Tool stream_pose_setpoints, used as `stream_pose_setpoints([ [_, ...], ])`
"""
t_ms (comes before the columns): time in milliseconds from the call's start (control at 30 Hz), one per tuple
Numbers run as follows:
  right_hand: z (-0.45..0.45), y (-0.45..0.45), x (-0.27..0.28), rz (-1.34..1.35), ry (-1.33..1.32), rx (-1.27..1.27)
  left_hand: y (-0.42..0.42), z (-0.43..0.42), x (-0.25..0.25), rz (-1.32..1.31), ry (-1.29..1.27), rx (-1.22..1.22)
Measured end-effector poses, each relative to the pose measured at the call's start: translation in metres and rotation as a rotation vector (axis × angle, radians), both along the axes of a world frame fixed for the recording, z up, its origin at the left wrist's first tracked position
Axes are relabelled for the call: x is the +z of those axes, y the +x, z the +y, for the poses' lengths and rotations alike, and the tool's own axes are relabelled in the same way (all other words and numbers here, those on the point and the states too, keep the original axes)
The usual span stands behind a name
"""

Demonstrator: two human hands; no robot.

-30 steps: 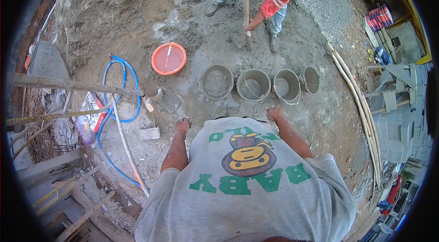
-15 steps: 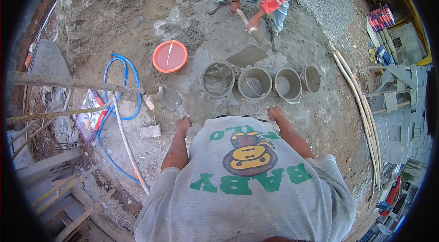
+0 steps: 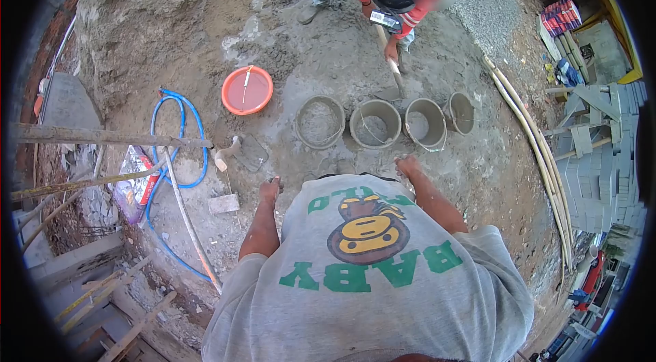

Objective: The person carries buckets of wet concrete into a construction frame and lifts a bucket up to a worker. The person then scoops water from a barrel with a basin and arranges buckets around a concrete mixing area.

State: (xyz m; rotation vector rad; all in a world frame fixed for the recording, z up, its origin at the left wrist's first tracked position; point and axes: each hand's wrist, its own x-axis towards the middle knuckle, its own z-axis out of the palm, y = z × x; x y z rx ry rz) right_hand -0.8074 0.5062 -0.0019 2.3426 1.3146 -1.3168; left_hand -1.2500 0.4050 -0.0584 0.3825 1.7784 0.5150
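My left hand (image 3: pixel 271 189) hangs loosely curled beside my grey shirt, touching nothing that I can see. On the other side, my right hand (image 3: pixel 408 166) is held low with its fingers partly apart, empty, just short of the row of buckets. Nearest to it are a bucket with a wire handle (image 3: pixel 426 123) and a bucket holding grey mortar (image 3: pixel 375 124). Left of these stands a bucket filled close to its rim (image 3: pixel 320 122); a smaller bucket (image 3: pixel 460 114) leans at the right end. Behind the row, a co-worker in red grips a shovel (image 3: pixel 392 75), its blade down by the buckets.
An orange basin (image 3: pixel 247 90) of murky water stands left of the buckets. A blue hose (image 3: pixel 154 215), wooden poles (image 3: pixel 113 136) and a block (image 3: pixel 223 203) lie on my left. Long poles (image 3: pixel 533 136) edge the right side, near a gravel heap (image 3: pixel 482 3).
The co-worker has bent lower and moved the shovel blade right and down behind the buckets. Mortar in the left bucket looks fuller. My hands have barely moved.
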Motion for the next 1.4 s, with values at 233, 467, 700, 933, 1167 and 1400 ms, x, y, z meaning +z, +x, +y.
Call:
stream_pose_setpoints([
  [233, -0.001, 0.002, -0.005, -0.024, 0.036, 0.037, 0.003, 0.005, 0.003, 0.01, 0.006, 0.02],
  [467, -0.005, 0.01, -0.026, -0.011, 0.138, 0.118, 0.005, 0.006, 0.01, 0.017, 0.011, 0.023],
  [700, -0.001, 0.001, -0.003, 0.04, 0.046, -0.025, 0.011, 0.011, 0.022, 0.011, 0.053, 0.1],
  [933, -0.008, 0.01, -0.026, -0.038, 0.086, 0.023, 0.01, 0.01, 0.024, 0.025, 0.037, 0.071],
  [1167, -0.015, 0.016, -0.042, -0.076, 0.059, 0.066, 0.007, 0.007, 0.018, 0.034, 0.062, 0.058],
  [1400, -0.014, -0.004, 0.013, -0.109, -0.029, 0.151, 0.002, 0.001, 0.005, 0.03, 0.001, -0.009],
])
